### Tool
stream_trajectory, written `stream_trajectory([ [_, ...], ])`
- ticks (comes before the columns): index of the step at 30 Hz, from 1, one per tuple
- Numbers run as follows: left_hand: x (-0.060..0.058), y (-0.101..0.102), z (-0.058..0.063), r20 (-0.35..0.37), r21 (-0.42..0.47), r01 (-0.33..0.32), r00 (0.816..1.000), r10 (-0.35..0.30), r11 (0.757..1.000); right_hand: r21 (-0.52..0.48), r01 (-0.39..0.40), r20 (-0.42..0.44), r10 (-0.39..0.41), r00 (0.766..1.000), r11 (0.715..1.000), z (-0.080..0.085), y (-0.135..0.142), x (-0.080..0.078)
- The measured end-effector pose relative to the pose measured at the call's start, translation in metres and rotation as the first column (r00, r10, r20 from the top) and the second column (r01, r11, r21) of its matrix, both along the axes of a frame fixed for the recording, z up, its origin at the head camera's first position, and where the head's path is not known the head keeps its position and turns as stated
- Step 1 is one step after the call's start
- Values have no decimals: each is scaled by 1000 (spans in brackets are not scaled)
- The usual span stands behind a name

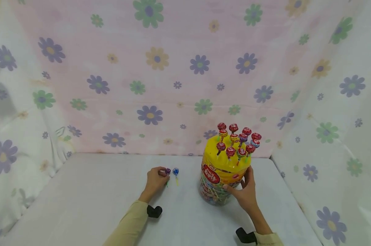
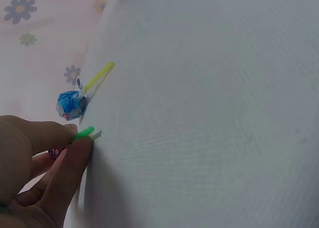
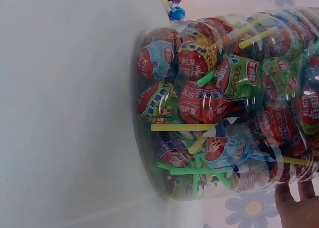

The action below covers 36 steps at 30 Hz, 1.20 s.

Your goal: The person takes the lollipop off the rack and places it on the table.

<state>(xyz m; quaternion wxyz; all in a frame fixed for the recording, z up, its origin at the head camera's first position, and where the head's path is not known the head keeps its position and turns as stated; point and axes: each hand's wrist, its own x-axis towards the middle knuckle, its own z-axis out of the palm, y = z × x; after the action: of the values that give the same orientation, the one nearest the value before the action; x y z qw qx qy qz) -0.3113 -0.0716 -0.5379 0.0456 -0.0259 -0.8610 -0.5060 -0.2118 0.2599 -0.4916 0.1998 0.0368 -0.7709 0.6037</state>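
Observation:
My left hand [image 1: 155,179] pinches a purple-wrapped lollipop [image 1: 167,171] by its green stick [image 2: 83,132], low over the white table. Just to the right of it lies a blue-wrapped lollipop [image 1: 175,171] with a yellow stick. Farther right stands a large clear plastic jar [image 3: 199,103], packed with wrapped lollipops. Several more lollipops [image 1: 230,152] stick up from its yellow lid [image 1: 210,147]. My right hand [image 1: 248,194] grips the jar's right side, thumb across the front and fingers round the far side.
The white table [image 1: 90,198] is bounded by flowered cloth [image 1: 179,95] at the back and both sides. A black wrist mount [image 1: 154,211] sits at my left cuff, another black mount [image 1: 245,235] at my right.

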Motion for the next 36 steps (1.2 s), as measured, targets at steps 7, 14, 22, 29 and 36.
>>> stream_trajectory([
  [7,2,-1,1,-47,2,2,999,-2,1000,-1,-9,-18,9,1000,1000,-1,0,0],
  [14,7,-4,4,-60,-55,-1,998,-2,998,-12,-19,-35,19,999,1000,-3,-1,-3],
  [22,17,-10,9,-99,-42,28,995,-32,999,-16,-17,-17,17,1000,1000,-2,-2,-2],
  [29,29,-3,23,-159,40,128,980,-120,991,-22,-23,-29,22,999,999,-1,1,-2],
  [36,49,20,63,-328,117,244,924,-194,963,-24,-19,-12,18,1000,1000,-1,2,0],
])
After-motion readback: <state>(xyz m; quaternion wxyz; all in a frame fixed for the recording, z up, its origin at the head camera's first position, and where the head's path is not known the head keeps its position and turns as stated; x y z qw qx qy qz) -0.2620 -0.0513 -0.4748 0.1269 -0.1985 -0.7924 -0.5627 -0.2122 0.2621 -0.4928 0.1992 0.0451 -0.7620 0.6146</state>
